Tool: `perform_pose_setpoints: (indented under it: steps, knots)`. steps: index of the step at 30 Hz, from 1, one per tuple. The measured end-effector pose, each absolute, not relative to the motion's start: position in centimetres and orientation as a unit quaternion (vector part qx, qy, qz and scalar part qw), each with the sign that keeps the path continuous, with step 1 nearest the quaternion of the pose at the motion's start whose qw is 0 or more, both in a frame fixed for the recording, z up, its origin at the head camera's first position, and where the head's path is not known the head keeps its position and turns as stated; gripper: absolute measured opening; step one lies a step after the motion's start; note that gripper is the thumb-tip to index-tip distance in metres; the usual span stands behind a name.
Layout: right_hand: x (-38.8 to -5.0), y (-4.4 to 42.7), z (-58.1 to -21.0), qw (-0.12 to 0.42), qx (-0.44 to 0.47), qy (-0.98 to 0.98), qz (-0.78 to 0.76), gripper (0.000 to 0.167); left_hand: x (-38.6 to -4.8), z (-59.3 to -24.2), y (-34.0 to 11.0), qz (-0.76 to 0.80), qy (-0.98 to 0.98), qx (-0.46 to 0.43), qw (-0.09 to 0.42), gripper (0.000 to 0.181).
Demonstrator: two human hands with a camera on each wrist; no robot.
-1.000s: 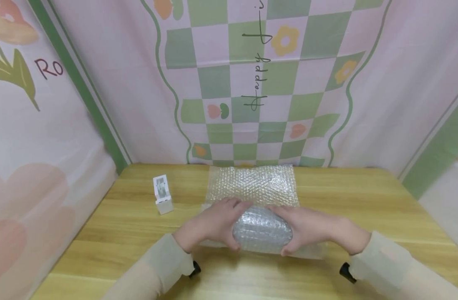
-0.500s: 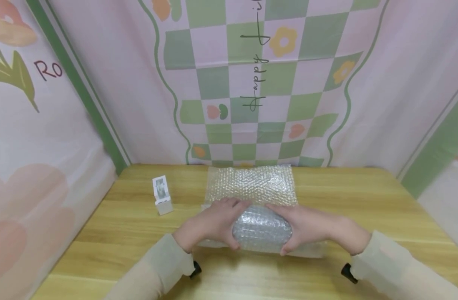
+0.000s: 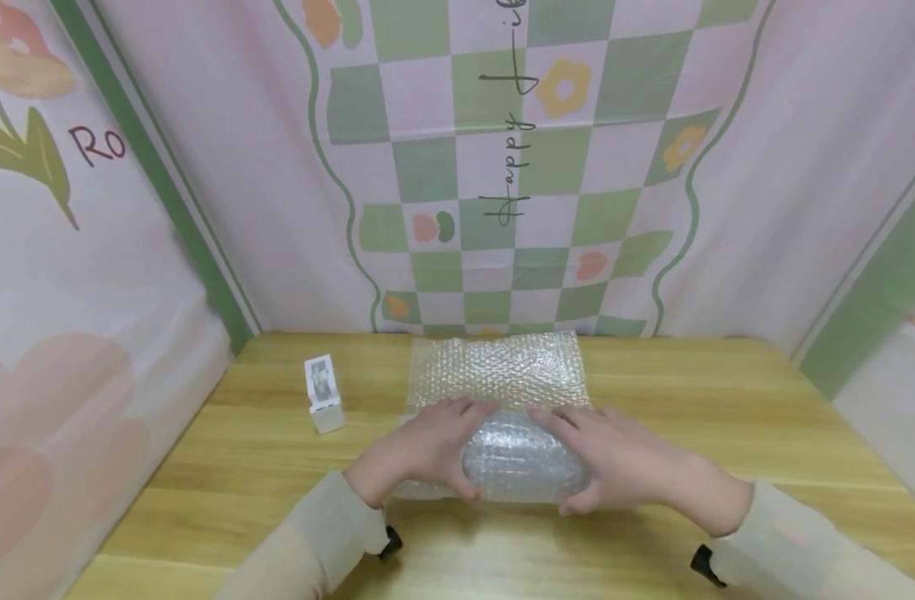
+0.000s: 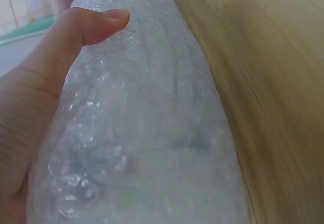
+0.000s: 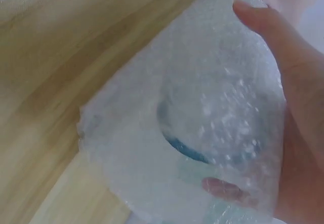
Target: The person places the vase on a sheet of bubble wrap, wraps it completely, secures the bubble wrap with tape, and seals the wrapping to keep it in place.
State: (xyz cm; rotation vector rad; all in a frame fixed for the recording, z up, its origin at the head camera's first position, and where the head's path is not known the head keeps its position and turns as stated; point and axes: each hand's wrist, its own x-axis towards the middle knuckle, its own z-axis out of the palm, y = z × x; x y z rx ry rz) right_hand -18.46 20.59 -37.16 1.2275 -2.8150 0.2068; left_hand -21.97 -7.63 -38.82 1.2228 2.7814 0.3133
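Note:
On the wooden table lies a bubble-wrap roll [image 3: 525,458], wound round something that I cannot identify. In the right wrist view a dark blue curved edge [image 5: 185,149] shows through the bubble wrap at one end. My left hand [image 3: 438,446] grips the roll's left part, thumb on the near side and fingers over the top. My right hand [image 3: 615,458] holds the right part likewise, with a fingertip visible through the loose wrap in its wrist view. Behind the hands, an unrolled stretch of bubble wrap [image 3: 498,367] lies flat towards the table's far edge.
A small white box-like stand [image 3: 325,396] with an upright panel is on the left of the wooden table [image 3: 225,483]. A green-and-pink checked curtain [image 3: 495,167] hangs along the far edge, with printed cloth [image 3: 90,275] at the left side.
My right hand has shifted slightly right and turned, and the wrap end that stuck out below it is no longer seen in the head view. The left hand and the white stand stay put.

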Motion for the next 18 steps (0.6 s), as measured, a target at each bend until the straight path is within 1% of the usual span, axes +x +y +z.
perform_pose_setpoints:
  steps: [4, 12, 18]
  knots:
    - [-18.8, 20.6, -37.3, 0.014, 0.406, -0.91, 0.088, 0.117, -22.0, -38.9, -7.7, 0.107, 0.908, 0.404, 0.041, 0.122]
    - [-19.9, 21.1, -37.8, -0.029, 0.418, -0.896, 0.145, 0.113, -22.5, -38.9, -7.4, 0.096, 0.907, 0.407, 0.049, 0.122]
    - [-20.2, 21.3, -37.9, -0.042, 0.424, -0.89, 0.165, 0.112, -22.7, -38.8, -7.2, 0.118, 0.906, 0.401, 0.061, 0.126]
